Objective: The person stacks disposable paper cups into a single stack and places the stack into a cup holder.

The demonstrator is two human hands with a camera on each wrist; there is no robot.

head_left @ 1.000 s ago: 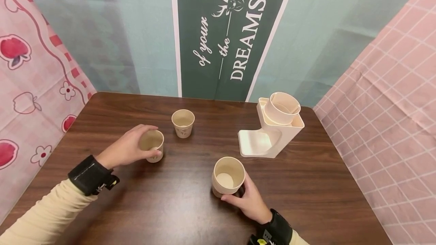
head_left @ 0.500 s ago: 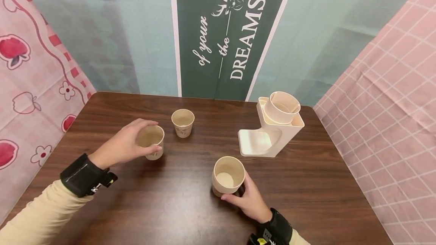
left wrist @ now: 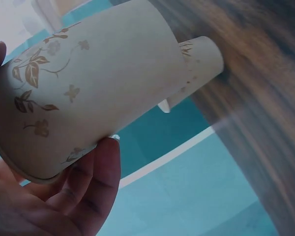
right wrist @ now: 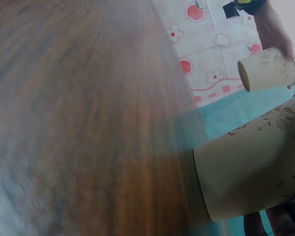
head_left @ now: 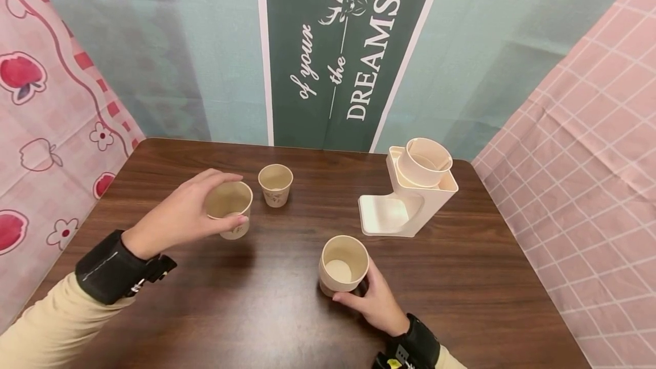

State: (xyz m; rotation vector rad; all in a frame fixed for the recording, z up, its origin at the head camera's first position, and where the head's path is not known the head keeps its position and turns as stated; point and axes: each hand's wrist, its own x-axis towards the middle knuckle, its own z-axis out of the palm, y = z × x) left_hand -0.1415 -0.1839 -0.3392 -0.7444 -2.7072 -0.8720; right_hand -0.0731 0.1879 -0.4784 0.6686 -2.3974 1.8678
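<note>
My left hand (head_left: 179,215) grips a beige paper cup (head_left: 237,225) by its sides, thumb at the front and fingers behind. The left wrist view shows the brown leaf print on this cup (left wrist: 98,73), and the right wrist view shows the cup (right wrist: 270,73) raised off the table. My right hand (head_left: 378,303) holds another paper cup (head_left: 338,271) upright on the table, thumb on its near side. Part of that hand is hidden behind the cup. A smaller-looking paper cup (head_left: 276,189) stands upright behind, to the right of the left hand's cup.
At the back right of the dark wooden table (head_left: 287,323) stands a cream plastic stand (head_left: 415,206) with a flat base and a round cup-like piece (head_left: 422,167) on top. Fabric hangings (head_left: 215,61) enclose the back and both sides.
The left hand has lifted its cup from the table, rising slightly. The right hand with its cup, the other cup and the stand have not moved.
</note>
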